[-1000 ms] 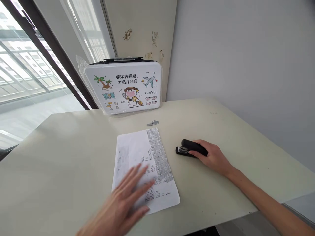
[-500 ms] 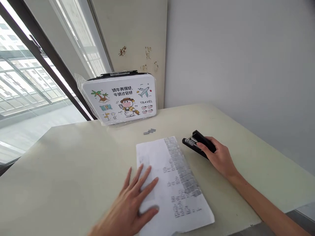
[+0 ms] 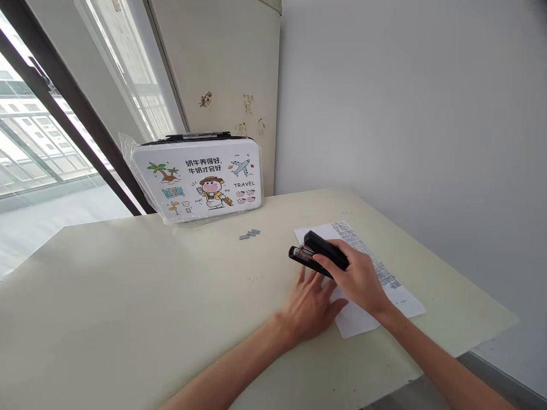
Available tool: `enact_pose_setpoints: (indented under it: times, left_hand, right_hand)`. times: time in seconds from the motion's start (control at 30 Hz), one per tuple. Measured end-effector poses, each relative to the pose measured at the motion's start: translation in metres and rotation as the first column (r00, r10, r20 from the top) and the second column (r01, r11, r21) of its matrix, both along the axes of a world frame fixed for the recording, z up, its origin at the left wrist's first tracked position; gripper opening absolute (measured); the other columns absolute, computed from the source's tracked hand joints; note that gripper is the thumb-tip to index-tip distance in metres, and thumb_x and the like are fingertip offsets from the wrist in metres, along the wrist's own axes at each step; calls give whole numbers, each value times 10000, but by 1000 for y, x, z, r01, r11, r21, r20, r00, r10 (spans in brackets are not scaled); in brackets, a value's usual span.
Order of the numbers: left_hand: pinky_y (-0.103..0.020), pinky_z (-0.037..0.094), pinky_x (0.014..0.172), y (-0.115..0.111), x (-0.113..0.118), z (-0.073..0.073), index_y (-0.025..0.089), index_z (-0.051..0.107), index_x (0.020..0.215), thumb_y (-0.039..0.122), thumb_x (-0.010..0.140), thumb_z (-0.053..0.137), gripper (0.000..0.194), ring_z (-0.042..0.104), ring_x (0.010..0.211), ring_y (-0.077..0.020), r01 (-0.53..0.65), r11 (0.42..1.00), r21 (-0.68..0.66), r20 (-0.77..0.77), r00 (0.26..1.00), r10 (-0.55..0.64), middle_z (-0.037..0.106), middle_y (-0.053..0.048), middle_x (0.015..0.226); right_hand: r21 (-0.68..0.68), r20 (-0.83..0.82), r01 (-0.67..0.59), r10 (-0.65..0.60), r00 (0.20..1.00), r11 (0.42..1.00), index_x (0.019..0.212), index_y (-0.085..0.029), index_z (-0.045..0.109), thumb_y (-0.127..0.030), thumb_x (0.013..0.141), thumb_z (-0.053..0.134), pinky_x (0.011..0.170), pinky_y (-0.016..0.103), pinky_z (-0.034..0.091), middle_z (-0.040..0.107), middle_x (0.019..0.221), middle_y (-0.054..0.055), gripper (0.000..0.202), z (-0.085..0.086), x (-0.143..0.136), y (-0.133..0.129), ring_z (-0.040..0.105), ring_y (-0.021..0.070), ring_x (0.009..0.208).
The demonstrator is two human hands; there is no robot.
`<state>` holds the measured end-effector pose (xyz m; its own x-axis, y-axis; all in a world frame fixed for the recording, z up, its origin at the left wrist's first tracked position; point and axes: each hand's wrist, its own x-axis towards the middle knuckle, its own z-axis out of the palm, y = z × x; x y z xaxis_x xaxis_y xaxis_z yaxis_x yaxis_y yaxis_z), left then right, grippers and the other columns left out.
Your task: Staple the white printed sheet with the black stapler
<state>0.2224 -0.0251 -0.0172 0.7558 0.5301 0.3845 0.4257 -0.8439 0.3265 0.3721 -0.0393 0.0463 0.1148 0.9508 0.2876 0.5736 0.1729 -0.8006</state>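
The surface [image 3: 149, 302] stretched wide left of the paper [image 3: 356, 322], narrower rightward, while the right hand [image 3: 361, 279], fingers gripping the stapler [image 3: 327, 250], hovered above the left hand [image 3: 311, 310], fingers loosely spread at the paper's left edge.

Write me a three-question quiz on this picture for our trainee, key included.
1. What does the right-hand grip hold?
A) a yellow wooden pencil
B) a long black stapler
C) a red plastic ruler

2. True or false: in the picture, the small flat grey pieces lie left of the white printed paper.

3. Fill in: the white rectangular cartoon-printed case bears the English word ____ under its airplane.

Key: 1 B; 2 true; 3 TRAVEL.
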Motion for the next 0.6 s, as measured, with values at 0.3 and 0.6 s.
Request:
enact_pose_setpoints:
  times: [0.3, 0.6]
  left_hand:
    - [-310, 527, 785, -10, -156, 27, 200, 672, 923, 255, 1053, 447, 266, 652, 793, -176, -100, 982, -158, 135, 983, 122, 709, -69, 894]
    - [-253, 233, 537, 17, -203, 24, 211, 439, 700, 596, 1001, 448, 489, 282, 554, -123, -482, 538, -691, 190, 598, 779, 321, 56, 596]
  right_hand:
    - [-29, -35, -199, 198, 980, 980, 1102, -255, 702, -609, 953, 601, 721, 324, 547, 780, 933, 20, 397, -30, -52, 51, 705, 221, 797]
    - [-71, 43, -459, 462, 886, 886, 1138, -267, 716, -592, 946, 641, 833, 317, 555, 786, 1050, 20, 385, -46, -90, 71, 715, 209, 927]
